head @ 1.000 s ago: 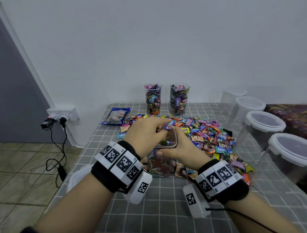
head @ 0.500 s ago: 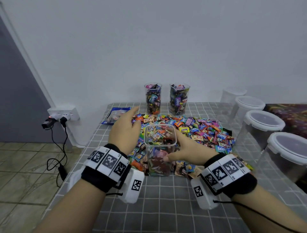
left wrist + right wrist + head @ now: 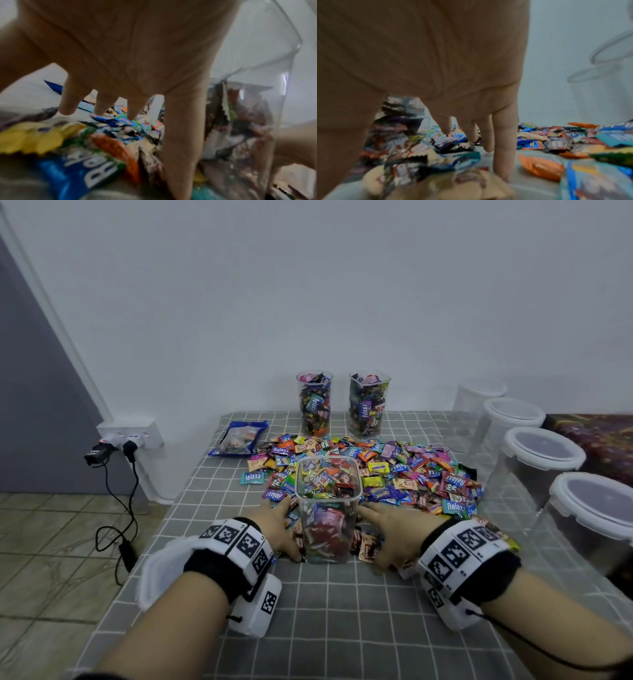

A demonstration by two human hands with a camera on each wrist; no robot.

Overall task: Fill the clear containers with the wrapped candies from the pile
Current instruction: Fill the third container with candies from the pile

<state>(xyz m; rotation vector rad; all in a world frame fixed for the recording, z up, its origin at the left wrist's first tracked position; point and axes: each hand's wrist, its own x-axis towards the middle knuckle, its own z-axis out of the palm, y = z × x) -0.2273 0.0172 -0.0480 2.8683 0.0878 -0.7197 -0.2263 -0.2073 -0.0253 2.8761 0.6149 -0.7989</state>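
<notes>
A clear square container [image 3: 328, 508], partly filled with wrapped candies, stands upright at the near edge of the candy pile [image 3: 394, 470]. My left hand [image 3: 279, 523] lies flat on candies just left of it, fingers straight and spread [image 3: 132, 108], with the container wall [image 3: 248, 121] to its right. My right hand [image 3: 390, 525] lies flat on candies just right of it, fingers extended [image 3: 503, 148]. Neither hand grips anything. Two full clear containers [image 3: 314, 402] [image 3: 367, 404] stand at the back by the wall.
Several lidded empty clear containers [image 3: 537, 460] line the right side of the grey checked table [image 3: 342, 628]. A blue candy bag [image 3: 238, 438] lies at the back left. A wall socket with plugs and cables [image 3: 126, 440] is off the table's left.
My left hand left the container's mouth and dropped onto the candies at its left. My right hand let go of the container and settled flat at its right.
</notes>
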